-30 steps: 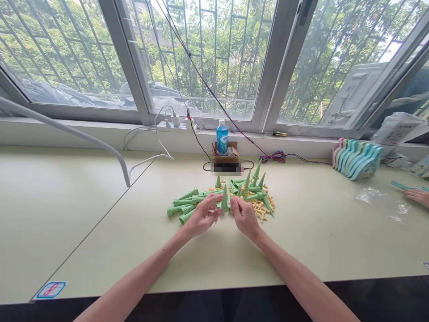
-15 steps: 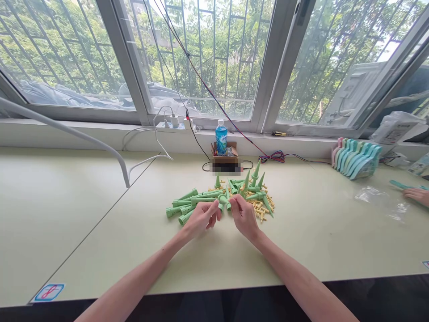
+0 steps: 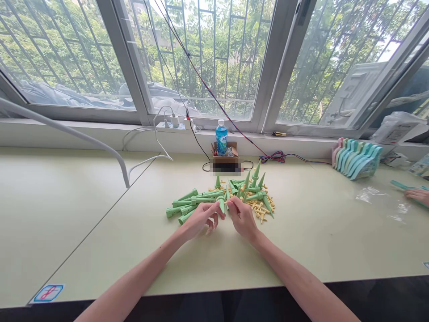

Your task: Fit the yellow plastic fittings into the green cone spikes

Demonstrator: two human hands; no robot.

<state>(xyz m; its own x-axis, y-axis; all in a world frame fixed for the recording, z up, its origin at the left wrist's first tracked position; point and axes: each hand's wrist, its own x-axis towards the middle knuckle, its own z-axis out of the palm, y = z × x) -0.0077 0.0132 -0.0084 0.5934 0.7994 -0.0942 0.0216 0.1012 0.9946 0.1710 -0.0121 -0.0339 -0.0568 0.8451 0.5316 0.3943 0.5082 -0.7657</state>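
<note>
A heap of green cone-shaped plastic spikes [image 3: 197,200] lies on the pale table [image 3: 301,237], mixed with several small yellow pegs [image 3: 259,209]. My left hand [image 3: 200,219] pinches one green cone [image 3: 221,204], its tip now tilted toward me. My right hand [image 3: 241,216] is closed in a pinch right beside that cone's wide end; what its fingertips hold is too small to name. Both hands meet at the front edge of the heap.
A blue drink bottle [image 3: 221,138] stands in a small cardboard box [image 3: 225,162] by the window. Cables [image 3: 278,156] run along the sill. Pastel plastic pieces [image 3: 355,158] are stacked at the right. Another person's hand [image 3: 415,195] rests at the far right, near clear plastic bags [image 3: 372,195].
The green cone stood upright between my hands a second ago; it has since been tipped down so that its point faces me. Both hands stay close together.
</note>
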